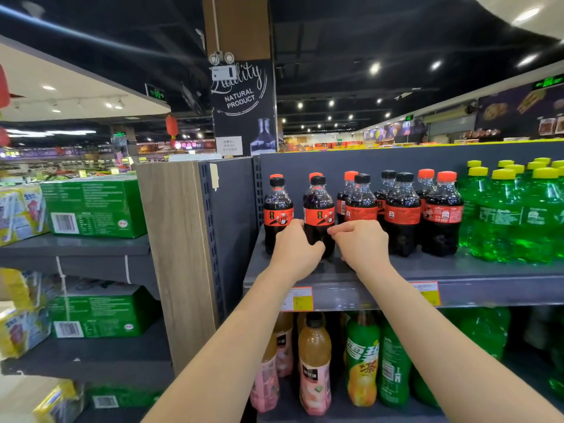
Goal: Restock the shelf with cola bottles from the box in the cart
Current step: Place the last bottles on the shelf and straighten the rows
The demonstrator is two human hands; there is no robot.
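Observation:
Several cola bottles with red labels and black or red caps stand on the grey upper shelf [457, 271]. My left hand [294, 250] is wrapped around the lower part of one black-capped cola bottle [319, 209], second from the left, with the thumb across its front. My right hand [361, 247] is just right of it, fingers curled, fingertips touching that bottle's right side. It hides the base of the neighbouring cola bottle [361, 206]. Another cola bottle [277, 209] stands at the far left. The cart and the box are out of view.
Green soda bottles [503, 215] fill the shelf to the right of the cola. Juice and tea bottles [314, 361] stand on the shelf below. A wood-faced end panel [180, 254] borders the left, with green cartons [94, 209] on shelves beyond it.

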